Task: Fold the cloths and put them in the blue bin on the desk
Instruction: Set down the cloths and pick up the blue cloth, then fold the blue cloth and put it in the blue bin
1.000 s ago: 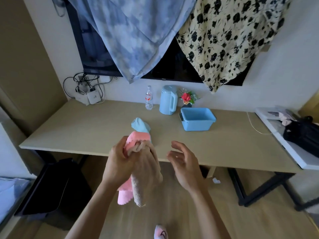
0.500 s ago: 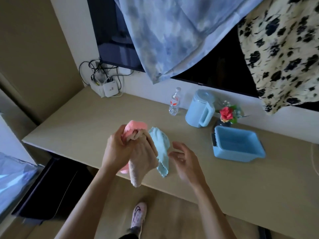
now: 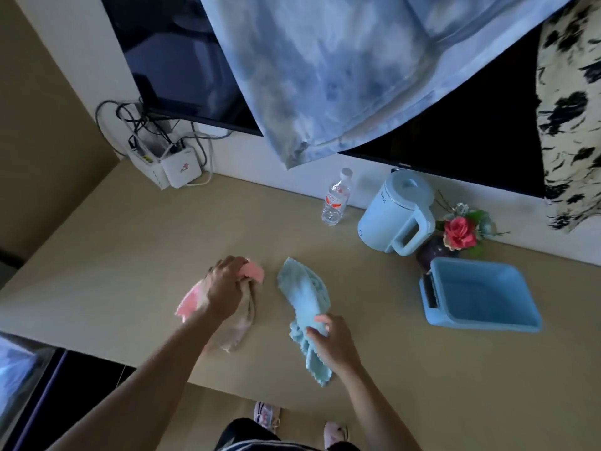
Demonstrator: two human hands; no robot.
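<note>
Pale blue cloth [image 3: 305, 294], pink cloth [image 3: 188, 301], beige cloth [image 3: 239, 327], blue bin [image 3: 481, 296], light blue kettle [image 3: 395, 216], red flower [image 3: 460, 232], blue-white mottled fabric [image 3: 325, 70], cream black-floral fabric [image 3: 572, 109], tan desk [image 3: 130, 255]

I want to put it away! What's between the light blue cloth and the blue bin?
Nothing: the head view shows only bare desk between the light blue cloth and the blue bin.

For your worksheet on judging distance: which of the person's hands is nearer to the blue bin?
The right hand. It grips the blue cloth to the left of the blue bin. The left hand is farther left, on the pink cloth.
</note>
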